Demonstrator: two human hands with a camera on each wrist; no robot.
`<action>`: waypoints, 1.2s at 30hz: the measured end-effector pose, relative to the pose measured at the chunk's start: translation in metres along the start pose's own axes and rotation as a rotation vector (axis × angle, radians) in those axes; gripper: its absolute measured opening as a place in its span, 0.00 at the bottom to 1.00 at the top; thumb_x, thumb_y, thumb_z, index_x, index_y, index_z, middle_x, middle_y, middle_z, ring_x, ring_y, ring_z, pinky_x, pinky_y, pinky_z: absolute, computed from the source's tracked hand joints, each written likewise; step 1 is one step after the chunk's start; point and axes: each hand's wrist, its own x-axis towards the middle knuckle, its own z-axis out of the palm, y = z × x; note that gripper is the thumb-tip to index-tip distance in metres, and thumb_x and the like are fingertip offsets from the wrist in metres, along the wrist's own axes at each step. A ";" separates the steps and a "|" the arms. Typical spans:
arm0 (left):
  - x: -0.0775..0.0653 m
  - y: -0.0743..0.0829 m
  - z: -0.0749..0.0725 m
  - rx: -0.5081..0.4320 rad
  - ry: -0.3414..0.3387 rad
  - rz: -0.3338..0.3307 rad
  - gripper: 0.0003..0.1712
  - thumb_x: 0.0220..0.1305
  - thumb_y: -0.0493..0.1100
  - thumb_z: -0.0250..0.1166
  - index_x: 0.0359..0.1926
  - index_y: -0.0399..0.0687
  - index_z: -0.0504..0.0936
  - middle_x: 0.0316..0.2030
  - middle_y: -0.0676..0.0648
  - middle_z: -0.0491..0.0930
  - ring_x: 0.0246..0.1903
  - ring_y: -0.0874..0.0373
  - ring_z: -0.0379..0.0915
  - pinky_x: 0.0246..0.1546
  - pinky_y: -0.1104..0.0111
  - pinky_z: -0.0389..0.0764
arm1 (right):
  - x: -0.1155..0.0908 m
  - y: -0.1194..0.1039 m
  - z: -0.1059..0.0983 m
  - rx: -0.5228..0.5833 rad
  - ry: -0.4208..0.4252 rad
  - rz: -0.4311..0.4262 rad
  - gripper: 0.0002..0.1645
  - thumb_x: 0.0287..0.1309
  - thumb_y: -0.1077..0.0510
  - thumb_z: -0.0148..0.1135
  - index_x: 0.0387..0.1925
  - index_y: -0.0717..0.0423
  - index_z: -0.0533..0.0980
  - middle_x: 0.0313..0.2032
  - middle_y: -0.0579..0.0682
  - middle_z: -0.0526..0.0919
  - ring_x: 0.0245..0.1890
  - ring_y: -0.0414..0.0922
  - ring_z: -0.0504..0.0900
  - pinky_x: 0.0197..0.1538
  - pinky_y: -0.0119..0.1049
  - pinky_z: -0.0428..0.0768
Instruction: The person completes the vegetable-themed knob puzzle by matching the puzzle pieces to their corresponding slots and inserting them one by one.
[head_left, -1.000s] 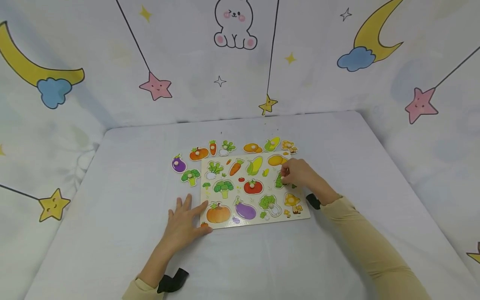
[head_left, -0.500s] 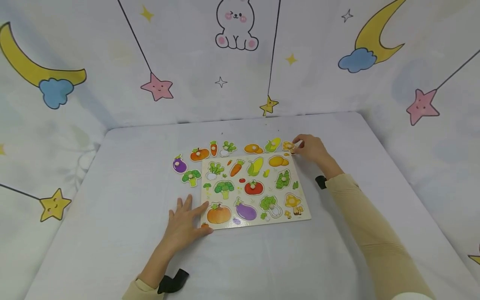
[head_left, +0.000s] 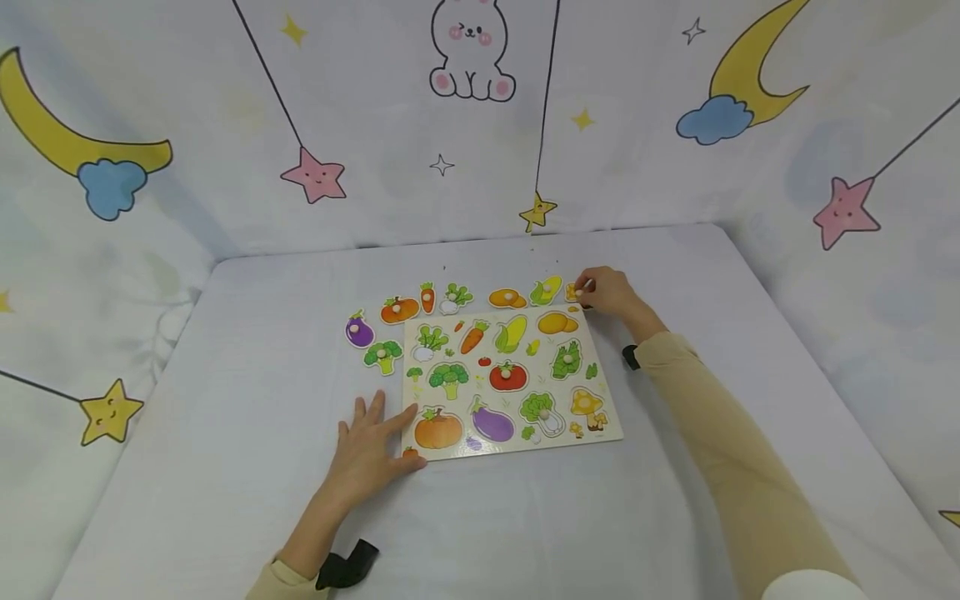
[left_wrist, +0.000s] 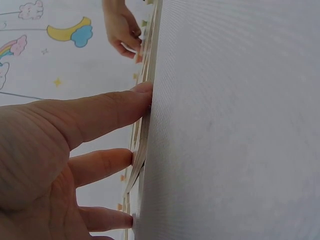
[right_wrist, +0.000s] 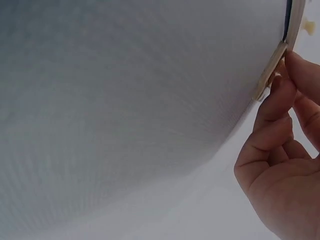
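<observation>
A wooden vegetable puzzle board lies flat on the white table. My left hand rests at its lower left corner with fingers spread, thumb and forefinger touching the edge. In the left wrist view, the thumb presses the board's side. My right hand pinches the mushroom puzzle piece by its knob, just beyond the board's far right corner; fingers hide most of it. In the right wrist view, that piece appears edge-on at the fingertips. The tomato, cabbage and asparagus pieces with knobs sit in the board.
Along the board's far side lie corn, potato, radish, carrot and pumpkin pieces. Eggplant and broccoli pieces lie to its left. A patterned cloth wall rises behind the table.
My right hand has moved from the asparagus piece in the board up to the mushroom piece beyond the far right corner, then slightly left, gripping its knob. The left hand has stayed still.
</observation>
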 end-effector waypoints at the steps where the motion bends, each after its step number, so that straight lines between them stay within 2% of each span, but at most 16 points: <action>1: 0.000 0.000 0.000 -0.001 -0.001 -0.001 0.43 0.46 0.52 0.78 0.66 0.52 0.74 0.73 0.28 0.51 0.71 0.24 0.35 0.63 0.29 0.41 | 0.000 -0.001 0.000 -0.002 0.003 -0.001 0.12 0.65 0.61 0.56 0.47 0.63 0.76 0.40 0.61 0.77 0.37 0.52 0.74 0.38 0.38 0.73; 8: -0.001 -0.001 0.003 -0.008 -0.007 0.004 0.43 0.47 0.53 0.78 0.66 0.53 0.74 0.73 0.28 0.51 0.71 0.24 0.35 0.63 0.28 0.41 | -0.007 0.002 -0.003 0.001 0.055 0.039 0.12 0.65 0.59 0.57 0.46 0.63 0.77 0.42 0.61 0.79 0.39 0.52 0.75 0.37 0.37 0.74; 11: -0.001 -0.001 0.003 -0.012 -0.012 0.003 0.43 0.47 0.53 0.77 0.66 0.53 0.74 0.73 0.28 0.51 0.72 0.24 0.35 0.63 0.28 0.41 | -0.020 0.001 -0.010 0.027 0.100 0.041 0.12 0.65 0.59 0.59 0.45 0.63 0.77 0.41 0.61 0.80 0.37 0.52 0.76 0.36 0.37 0.74; 15: -0.001 -0.001 0.001 -0.007 -0.011 0.006 0.43 0.48 0.53 0.77 0.66 0.53 0.74 0.73 0.28 0.50 0.72 0.24 0.34 0.63 0.29 0.41 | -0.046 -0.005 -0.016 0.028 0.124 0.000 0.10 0.65 0.59 0.60 0.43 0.61 0.78 0.36 0.59 0.82 0.33 0.50 0.77 0.33 0.37 0.73; 20: -0.001 -0.001 -0.002 0.008 -0.007 0.012 0.43 0.48 0.53 0.77 0.66 0.53 0.73 0.73 0.28 0.50 0.72 0.24 0.35 0.63 0.28 0.42 | -0.086 -0.011 -0.011 0.026 0.071 -0.067 0.06 0.63 0.60 0.61 0.39 0.59 0.79 0.30 0.54 0.82 0.29 0.46 0.77 0.32 0.35 0.72; 26: 0.000 -0.002 -0.002 0.009 0.000 0.014 0.43 0.48 0.53 0.77 0.66 0.53 0.73 0.73 0.28 0.51 0.71 0.24 0.35 0.63 0.28 0.42 | -0.128 -0.019 0.003 0.043 -0.026 -0.103 0.04 0.60 0.61 0.64 0.36 0.58 0.79 0.27 0.49 0.79 0.28 0.44 0.74 0.30 0.33 0.72; 31: 0.000 -0.002 0.000 0.008 0.000 0.011 0.43 0.47 0.53 0.77 0.66 0.53 0.73 0.73 0.28 0.51 0.71 0.24 0.35 0.63 0.29 0.42 | -0.150 -0.023 0.011 0.057 -0.077 -0.118 0.04 0.57 0.62 0.66 0.34 0.56 0.78 0.27 0.47 0.77 0.29 0.43 0.72 0.29 0.31 0.69; 36: 0.000 -0.002 0.000 0.005 -0.001 0.010 0.43 0.48 0.53 0.77 0.66 0.53 0.73 0.73 0.28 0.50 0.71 0.24 0.35 0.63 0.29 0.42 | -0.162 -0.025 0.016 0.057 -0.108 -0.134 0.04 0.55 0.63 0.67 0.32 0.56 0.78 0.25 0.46 0.76 0.28 0.42 0.71 0.28 0.30 0.69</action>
